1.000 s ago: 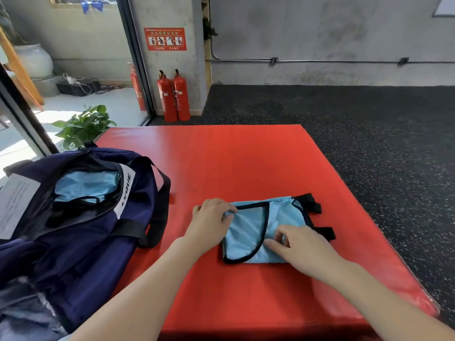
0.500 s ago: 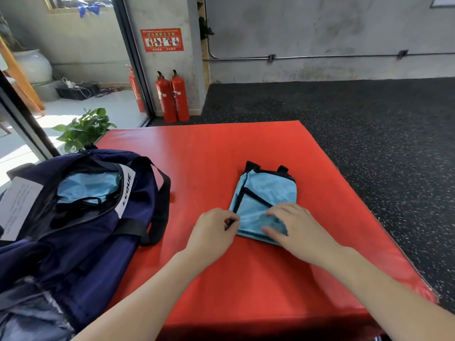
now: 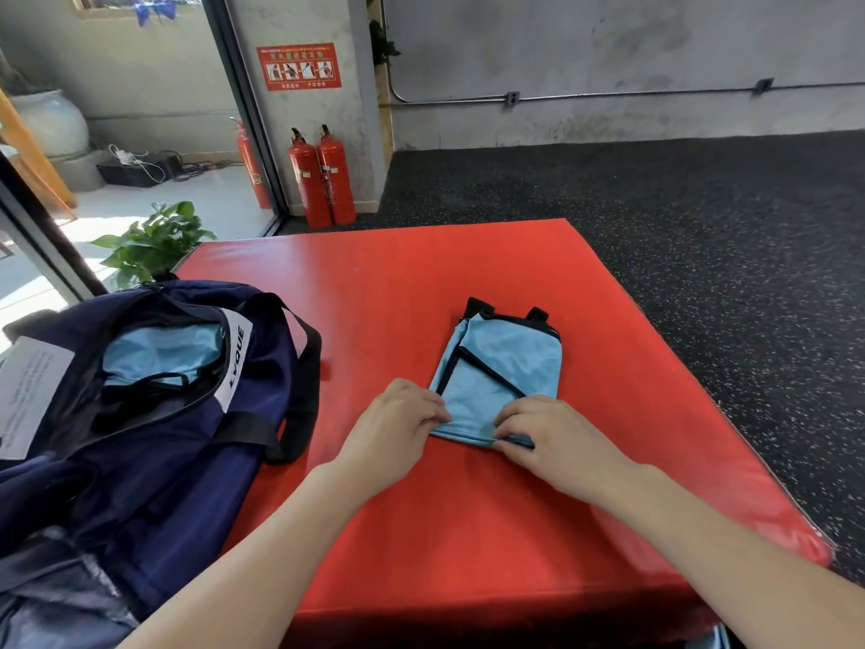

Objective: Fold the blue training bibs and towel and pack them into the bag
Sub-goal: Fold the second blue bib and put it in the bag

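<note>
Both hands, left and right, grip the folded blue bib's near edge on the red mat.

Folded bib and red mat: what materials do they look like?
Folded bib: thin light-blue synthetic fabric, maybe fine mesh, matte with black binding; lies flat and creased. Red mat: looks like vinyl-covered padding; smooth, slightly glossy, soft rounded edges. Neither is certain.
</note>
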### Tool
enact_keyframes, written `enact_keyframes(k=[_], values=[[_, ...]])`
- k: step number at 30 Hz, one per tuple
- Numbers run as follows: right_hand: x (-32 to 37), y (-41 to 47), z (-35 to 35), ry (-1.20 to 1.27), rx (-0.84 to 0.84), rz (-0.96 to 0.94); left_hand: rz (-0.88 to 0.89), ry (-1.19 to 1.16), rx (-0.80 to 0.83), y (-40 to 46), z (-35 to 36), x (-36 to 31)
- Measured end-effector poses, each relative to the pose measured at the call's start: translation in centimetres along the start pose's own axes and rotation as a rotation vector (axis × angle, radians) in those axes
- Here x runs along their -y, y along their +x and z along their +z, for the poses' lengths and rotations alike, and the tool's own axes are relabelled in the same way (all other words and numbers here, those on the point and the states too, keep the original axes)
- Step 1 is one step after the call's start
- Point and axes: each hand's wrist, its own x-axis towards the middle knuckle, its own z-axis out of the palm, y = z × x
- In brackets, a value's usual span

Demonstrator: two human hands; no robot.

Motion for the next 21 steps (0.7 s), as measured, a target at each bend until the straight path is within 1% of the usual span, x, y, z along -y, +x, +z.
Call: enact_keyframes(k=[2, 5, 7, 9, 12, 16, 18, 21], values=[[-0.1, 0.1, 0.1, 0.066, -0.009, 0.025, 0.013, -0.025, 0.027, -0.1, 0.0, 0.0], [-0.1, 0.1, -0.3, 0.227, -0.044, 0.138, -0.029, -0.005, 0.076, -0.1, -0.2, -0.1], [0.0, 0.1, -0.6, 0.284, -0.061, 0.186, -0.026, 0.008, 0.083, 0.0, -0.2, -0.2], [0.3, -0.2, -0.8, 0.267, -0.037, 0.213, -0.006, -0.004, 0.049, 0.1, -0.1, -0.4], [0.4, -1.0, -1.0, 0.157, 0.037, 0.229, -0.004, -0.035, 0.005, 0.3, -0.1, -0.9], [0.5, -1.5, -2.3, 0.087, -0.002, 0.291, -0.02, -0.16, -0.055, 0.1, -0.3, -2.3], [0.4, -1.7, -3.3, 0.174, -0.064, 0.318, -0.059, -0.296, -0.065, 0.1, -0.7, -3.6], [-0.1, -1.9, -4.4, 0.399, -0.126, 0.307, -0.102, -0.442, -0.097, 0.0, -1.4, -5.1]])
